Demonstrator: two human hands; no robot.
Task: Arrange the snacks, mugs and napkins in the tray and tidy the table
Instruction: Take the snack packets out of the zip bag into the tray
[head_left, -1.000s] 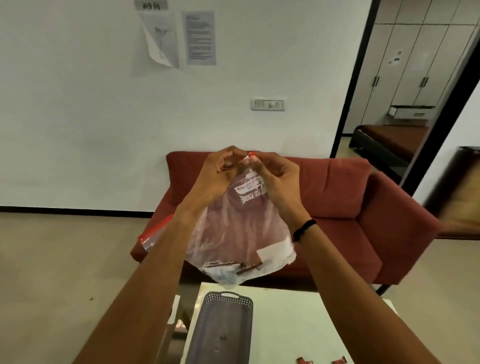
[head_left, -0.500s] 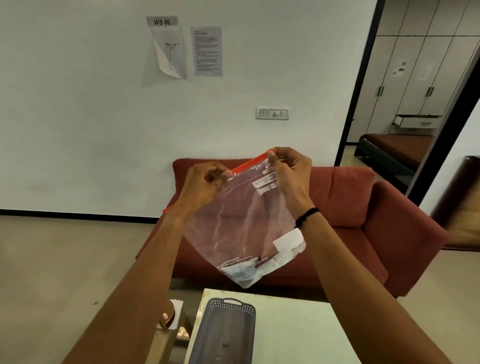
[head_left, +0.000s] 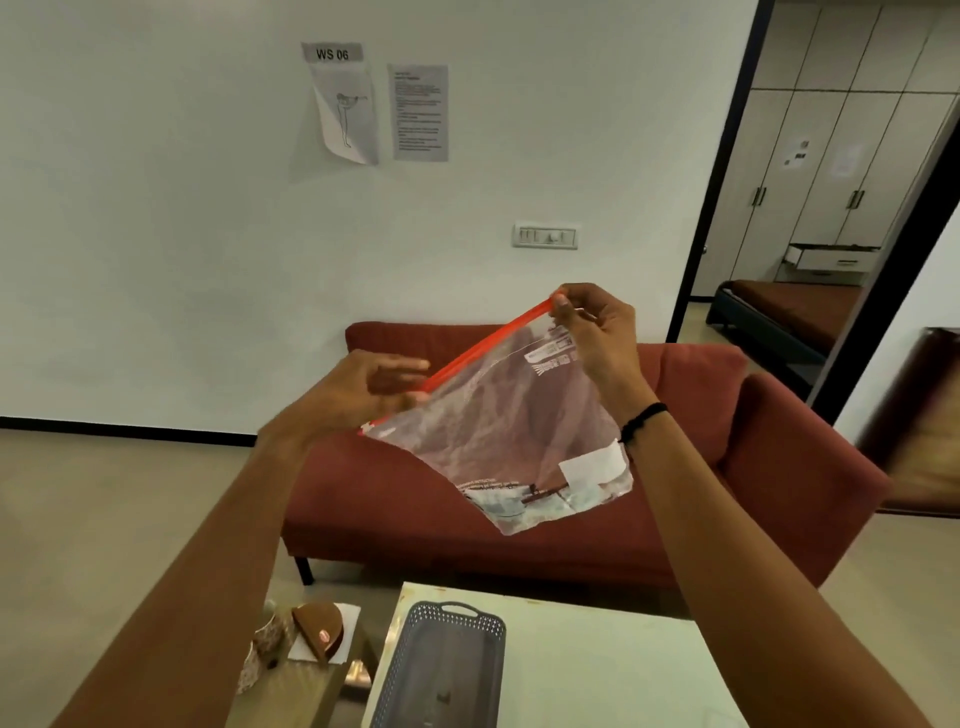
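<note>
Above table (head_left: 597, 670), bag (head_left: 498, 431) in both hands

A person's two hands are holding a clear zip bag (head_left: 498, 431) up in the air in front of a red sofa (head_left: 727, 441). The right hand (head_left: 597, 332) is pinching one end of the bag's orange seal strip (head_left: 488, 345); the blurred left hand (head_left: 358, 395) is gripping near the other end. Below, a grey perforated tray (head_left: 441, 670) is sitting on a pale table (head_left: 613, 670).

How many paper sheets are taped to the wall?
2, side by side under the "WS 06" label: a curling figure drawing on the left, a printed text sheet on the right. None seem hidden, though the wall runs out of frame.
</note>
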